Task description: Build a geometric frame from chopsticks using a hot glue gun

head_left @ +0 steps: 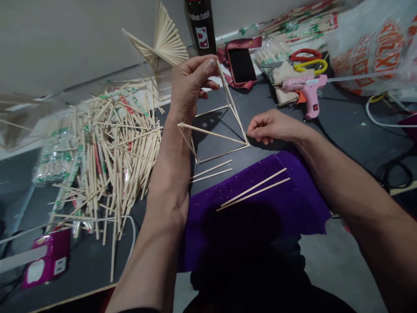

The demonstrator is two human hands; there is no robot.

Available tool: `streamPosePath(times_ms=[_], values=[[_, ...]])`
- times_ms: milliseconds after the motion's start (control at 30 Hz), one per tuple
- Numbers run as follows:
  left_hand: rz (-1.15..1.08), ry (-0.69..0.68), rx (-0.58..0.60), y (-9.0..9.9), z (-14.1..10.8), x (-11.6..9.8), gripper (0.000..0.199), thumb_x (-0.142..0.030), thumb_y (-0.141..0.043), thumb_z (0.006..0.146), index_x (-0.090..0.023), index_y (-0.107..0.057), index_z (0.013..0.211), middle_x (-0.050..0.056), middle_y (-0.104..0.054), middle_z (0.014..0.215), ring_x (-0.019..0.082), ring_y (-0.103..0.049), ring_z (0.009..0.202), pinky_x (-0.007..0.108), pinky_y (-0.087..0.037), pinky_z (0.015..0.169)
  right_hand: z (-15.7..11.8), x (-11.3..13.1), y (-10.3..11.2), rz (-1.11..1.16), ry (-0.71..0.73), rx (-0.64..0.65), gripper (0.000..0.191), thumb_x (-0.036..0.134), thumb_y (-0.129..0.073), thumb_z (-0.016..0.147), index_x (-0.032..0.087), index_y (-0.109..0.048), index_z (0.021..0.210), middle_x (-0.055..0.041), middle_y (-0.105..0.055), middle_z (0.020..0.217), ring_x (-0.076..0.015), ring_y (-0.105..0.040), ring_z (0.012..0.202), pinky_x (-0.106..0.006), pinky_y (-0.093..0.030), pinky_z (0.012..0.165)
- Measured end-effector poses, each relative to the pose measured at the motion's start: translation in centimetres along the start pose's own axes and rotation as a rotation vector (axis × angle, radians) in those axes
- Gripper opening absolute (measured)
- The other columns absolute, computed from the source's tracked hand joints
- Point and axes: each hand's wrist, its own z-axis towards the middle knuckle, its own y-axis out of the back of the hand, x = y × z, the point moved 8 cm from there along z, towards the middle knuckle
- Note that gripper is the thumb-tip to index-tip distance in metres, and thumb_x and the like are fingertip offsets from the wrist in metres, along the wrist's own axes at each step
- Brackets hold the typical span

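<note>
An open frame of glued-looking wooden chopsticks [213, 133] stands on the dark table. My left hand [193, 80] pinches its upper end between thumb and fingers, with the forearm crossing in front of part of it. My right hand [269, 126] is curled with thumb and fingers together, right beside the frame's lower right corner. Whether its fingertips touch the stick there, or hold anything small, I cannot tell. Two loose chopsticks [215, 170] lie just in front of the frame. Two more chopsticks [254, 190] rest on a purple cloth [302, 187] at the table's front.
Left of my arm spreads a large pile of chopsticks [120, 148]. Behind stand a fanned stick model [166, 37] and a dark bottle [202, 26]. A phone [241, 65], scissors [309, 61] and a pink glue gun [308, 89] lie at the back right, near a plastic bag [374, 52].
</note>
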Motion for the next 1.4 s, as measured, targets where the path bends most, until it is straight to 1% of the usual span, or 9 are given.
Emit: streamPosePath(times_ms=[167,333,467,633,800,967,1100,1300,1400], values=[[-0.092,-0.064,0.026,0.2,-0.1,-0.5,0.024,-0.052,-0.083,0.090,-0.030,-0.085,0.101,-0.001,-0.084,0.093,0.020,-0.076,0.075,0.031,-0.033,0.051,-0.2,0.4,-0.1,-0.030,-0.016,-0.041,0.017,0.009,-0.088,0.089,0.018,-0.077,0.080,0.0035,-0.067,0.060,-0.0058,-0.054,0.043,-0.018,-0.042,0.043],[-0.087,0.059,-0.058,1.7,0.2,-0.9,0.010,-0.036,-0.079,0.090,-0.030,-0.074,0.095,-0.008,-0.080,0.083,0.016,-0.065,0.069,0.033,-0.029,0.056,-0.4,1.1,0.1,-0.012,-0.008,-0.102,0.018,0.005,-0.084,0.088,0.017,-0.075,0.078,0.0043,-0.065,0.056,-0.0057,-0.053,0.041,-0.017,-0.041,0.041],[-0.031,0.037,-0.082,3.4,0.0,-3.1,0.032,-0.049,-0.093,0.085,-0.028,-0.072,0.098,-0.012,-0.079,0.081,0.013,-0.062,0.072,0.030,-0.029,0.059,-0.6,2.1,0.7,0.020,0.083,-0.155,0.017,0.011,-0.088,0.087,0.017,-0.074,0.079,0.0033,-0.065,0.058,-0.0064,-0.055,0.044,-0.018,-0.042,0.041],[0.071,-0.013,-0.158,6.8,-1.3,-6.2,0.022,-0.036,-0.088,0.086,-0.025,-0.069,0.083,-0.009,-0.077,0.074,0.012,-0.063,0.066,0.028,-0.027,0.055,-1.2,3.9,2.0,0.079,0.263,-0.247,0.020,0.018,-0.090,0.089,0.018,-0.071,0.080,0.0023,-0.066,0.062,-0.0065,-0.055,0.047,-0.019,-0.039,0.042],[0.081,-0.147,-0.197,8.3,-5.6,-10.2,0.020,-0.029,-0.078,0.085,-0.026,-0.066,0.069,-0.004,-0.077,0.069,0.012,-0.062,0.057,0.028,-0.023,0.047,-2.5,6.8,3.3,0.106,0.325,-0.384,0.020,0.011,-0.080,0.092,0.020,-0.069,0.079,0.0034,-0.066,0.061,-0.0077,-0.052,0.050,-0.021,-0.040,0.046],[0.154,-0.289,-0.229,6.4,-12.1,-13.9,0.026,-0.037,-0.076,0.084,-0.029,-0.072,0.059,-0.009,-0.079,0.068,0.010,-0.059,0.049,0.029,-0.025,0.043,-5.2,12.4,4.3,0.129,0.447,-0.389,0.027,0.004,-0.067,0.099,0.020,-0.067,0.078,0.0090,-0.063,0.058,-0.0058,-0.050,0.050,-0.017,-0.035,0.044],[0.086,-0.363,-0.303,5.0,-16.7,-15.6,0.026,-0.026,-0.065,0.078,-0.033,-0.075,0.055,-0.009,-0.075,0.060,0.011,-0.055,0.044,0.029,-0.024,0.043,-7.4,16.3,5.1,0.143,0.601,-0.444,0.035,-0.002,-0.057,0.101,0.020,-0.061,0.074,0.0128,-0.056,0.052,-0.0045,-0.045,0.045,-0.014,-0.031,0.040],[0.107,-0.152,-0.152,3.5,-20.9,-12.9,0.017,-0.023,-0.084,0.074,-0.035,-0.083,0.061,-0.006,-0.082,0.069,0.015,-0.067,0.051,0.027,-0.040,0.045,-6.4,18.5,4.6,0.229,0.624,-0.584,0.045,0.013,-0.042,0.114,0.020,-0.045,0.070,0.0136,-0.048,0.056,0.0030,-0.042,0.047,0.000,-0.028,0.053],[0.096,-0.108,-0.032,3.3,-22.6,-10.6,0.015,-0.032,-0.092,0.079,-0.033,-0.085,0.065,-0.003,-0.081,0.067,0.015,-0.066,0.048,0.026,-0.040,0.043,-4.9,18.3,3.8,0.366,0.624,-0.657,0.044,0.007,-0.035,0.112,0.021,-0.041,0.070,0.0122,-0.046,0.058,0.0036,-0.043,0.048,-0.001,-0.025,0.054]])
